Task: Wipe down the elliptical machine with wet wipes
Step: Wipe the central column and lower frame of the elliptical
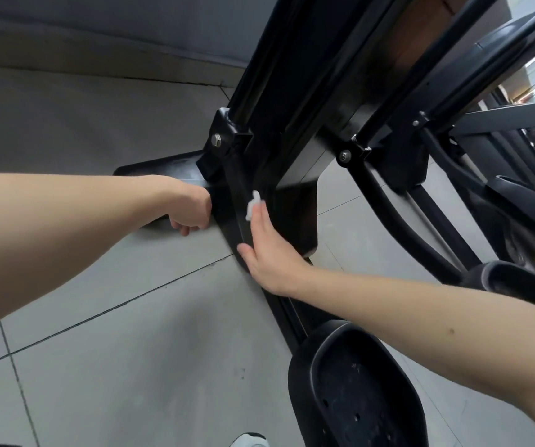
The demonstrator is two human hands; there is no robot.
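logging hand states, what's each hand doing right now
Left hand: curled round the base.
Right hand: open, flat fingers pressing wipe on the frame.

head cam | looks down, steeply tilted | close over elliptical base (pixel 295 217) | right background seemingly blurred

No readable text, label, brand or number anywhere in view.

My left hand (pixel 192 210) grips the elliptical machine (pixel 295 150) at its base on the floor (pixel 98 350), my right hand (pixel 269 250) lies flat just right of it, the wet wipe (pixel 253 204) under its fingertips, and a pedal (pixel 356 391) sits nearer me, right of my shoe (pixel 250 441).
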